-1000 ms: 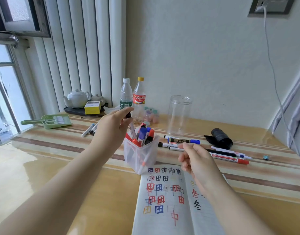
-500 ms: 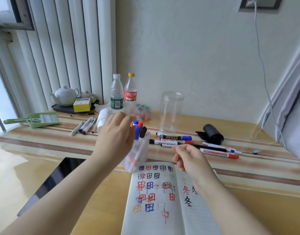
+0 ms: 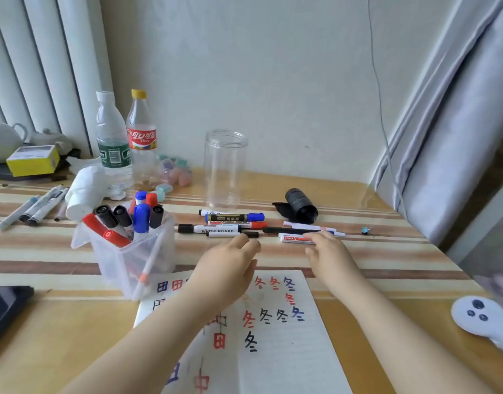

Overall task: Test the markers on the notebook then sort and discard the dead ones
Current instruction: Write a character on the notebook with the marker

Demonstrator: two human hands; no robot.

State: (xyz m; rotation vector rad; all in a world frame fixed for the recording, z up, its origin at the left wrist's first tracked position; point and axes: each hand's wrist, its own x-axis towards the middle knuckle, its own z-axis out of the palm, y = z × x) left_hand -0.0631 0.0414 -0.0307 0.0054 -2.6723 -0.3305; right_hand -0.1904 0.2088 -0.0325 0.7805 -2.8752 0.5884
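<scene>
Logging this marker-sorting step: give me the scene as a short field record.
left hand: open, fingertips at the black-capped marker
right hand: open, fingers on the red-labelled marker
marker cup: clear, upright, holds red, black and blue-capped markers
loose markers: row on the table beyond both hands
notebook: open, covered in red, blue and black test characters
clear jar: upright, empty

The striped bench (image 3: 358,257) carries an open notebook (image 3: 287,351) at the near edge, a clear cup (image 3: 130,263) of markers to its left, loose markers (image 3: 233,223) lying across the middle, an empty clear jar (image 3: 226,169) and two bottles (image 3: 125,143) farther back.
</scene>
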